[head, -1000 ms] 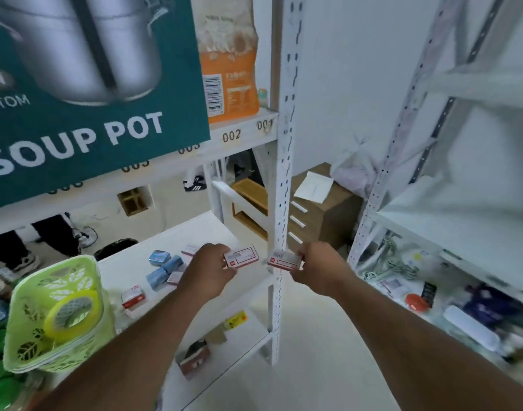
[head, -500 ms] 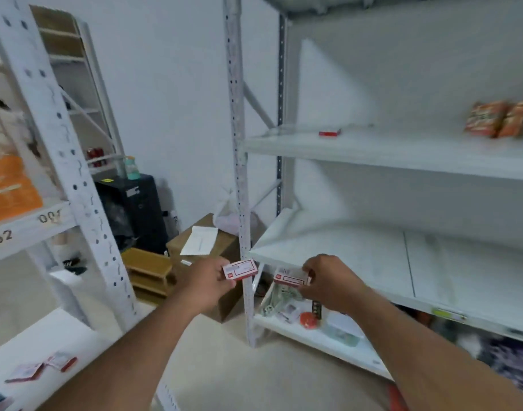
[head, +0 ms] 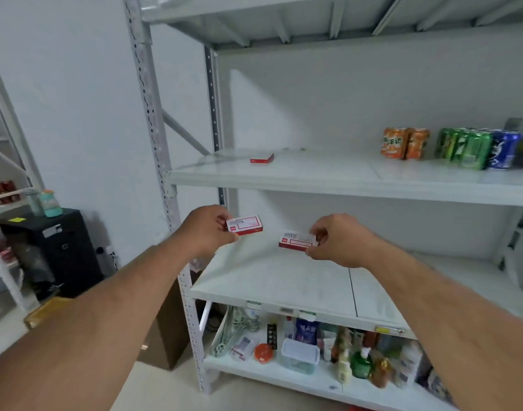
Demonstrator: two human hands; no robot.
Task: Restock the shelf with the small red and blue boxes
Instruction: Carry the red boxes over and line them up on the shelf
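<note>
**Two Little Red Boxes, One in Each Hand**

Two bare arms reach out in front of a white metal shelf [head: 284,179].

The left hand [head: 205,231] pinches a small red and white box [head: 244,225] by its left end, between thumb and fingers. The box is up in the air, nearly flat.

The right hand [head: 335,241] pinches a second red and white box [head: 297,240] by its right end. This box is a bit lower than the first one. Both boxes hang over the bare middle board [head: 284,280] and touch nothing but the hands. The two boxes are near each other but apart.

Below, the bottom board holds many things: a clear tub [head: 299,355], a round red thing [head: 263,353], bottles and packs.

Farther back, on the board above the hands, one more red box [head: 262,158] lies flat near the left end. Well off to the right on that same board stand orange cans [head: 404,143], green cans [head: 466,148] and a blue can [head: 503,149].

Far left, by the wall, there is a black cabinet [head: 55,250] with a small green jar [head: 50,203] on top.
</note>
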